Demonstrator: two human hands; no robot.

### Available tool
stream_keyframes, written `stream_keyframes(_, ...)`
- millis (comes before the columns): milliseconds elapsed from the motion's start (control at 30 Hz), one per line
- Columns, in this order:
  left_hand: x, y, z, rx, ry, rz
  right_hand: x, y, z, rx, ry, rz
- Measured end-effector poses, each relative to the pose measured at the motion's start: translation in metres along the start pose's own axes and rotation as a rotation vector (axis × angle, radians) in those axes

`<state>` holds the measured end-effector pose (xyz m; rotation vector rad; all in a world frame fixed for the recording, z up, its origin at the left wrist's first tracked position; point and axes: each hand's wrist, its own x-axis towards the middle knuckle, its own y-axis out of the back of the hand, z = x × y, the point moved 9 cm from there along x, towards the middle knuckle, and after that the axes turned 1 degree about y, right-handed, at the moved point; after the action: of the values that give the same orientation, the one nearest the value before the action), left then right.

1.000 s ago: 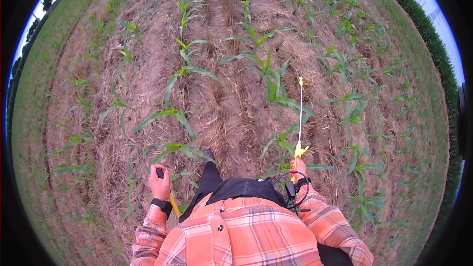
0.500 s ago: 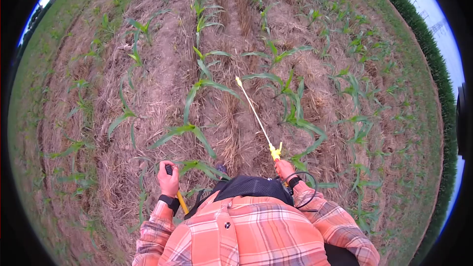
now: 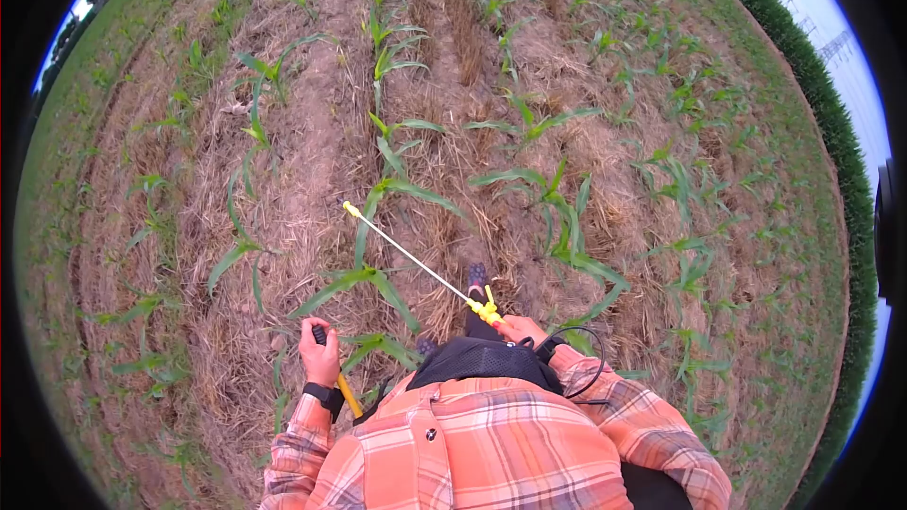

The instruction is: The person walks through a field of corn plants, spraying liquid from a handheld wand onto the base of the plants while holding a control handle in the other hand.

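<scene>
My left hand (image 3: 319, 355) is closed round the black grip of a yellow lever (image 3: 350, 397), which runs back beside my body. In my right hand (image 3: 522, 330) is a spray wand (image 3: 414, 261), gripped at its red handle just behind the yellow valve (image 3: 487, 310). Its thin pale tube slants forward and left to a yellow nozzle (image 3: 351, 209), which overlaps the leaves of a young corn plant (image 3: 378, 191) in this view. A thin black hose (image 3: 601, 359) loops beside my right wrist.
Rows of young corn (image 3: 557, 191) run ahead over soil covered in dry straw (image 3: 444, 217). One shoe (image 3: 477, 276) shows ahead of the dark mesh bag (image 3: 487, 359) at my waist. A tall green hedge (image 3: 803, 57) borders the right side, with pylons (image 3: 836, 45) beyond.
The wand has swung left, its nozzle moving from the gap between two rows to the corn row on the left. My right hand shifted left; my left hand barely moved. A shoe has come forward into view.
</scene>
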<state>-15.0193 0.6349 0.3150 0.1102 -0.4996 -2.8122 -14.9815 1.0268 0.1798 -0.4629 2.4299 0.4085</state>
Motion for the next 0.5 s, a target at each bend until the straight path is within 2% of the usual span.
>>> stream_keyframes(67,0.01,0.002,0.001,0.023,-0.006,0.035,0.016,0.017,-0.011,-0.101,0.02,0.052)
stream_keyframes(167,0.029,-0.004,0.028,0.074,-0.035,0.071,0.064,0.043,0.017,-0.069,0.029,0.088)
stream_keyframes(233,0.043,-0.012,0.031,0.053,0.06,0.081,0.08,0.066,0.021,-0.054,0.008,0.11)
stream_keyframes(267,0.053,-0.016,0.028,0.052,0.03,0.089,0.077,0.08,0.014,0.012,-0.035,0.125)
stream_keyframes(367,0.073,-0.047,0.083,0.064,0.035,0.081,0.086,0.112,0.01,0.116,-0.088,0.162)
stream_keyframes(433,0.091,-0.058,0.084,0.099,0.007,0.077,0.085,0.138,0.012,0.248,-0.214,0.221)
stream_keyframes(500,0.104,-0.071,0.098,0.192,-0.044,0.075,0.086,0.159,0.01,0.304,-0.235,0.255)
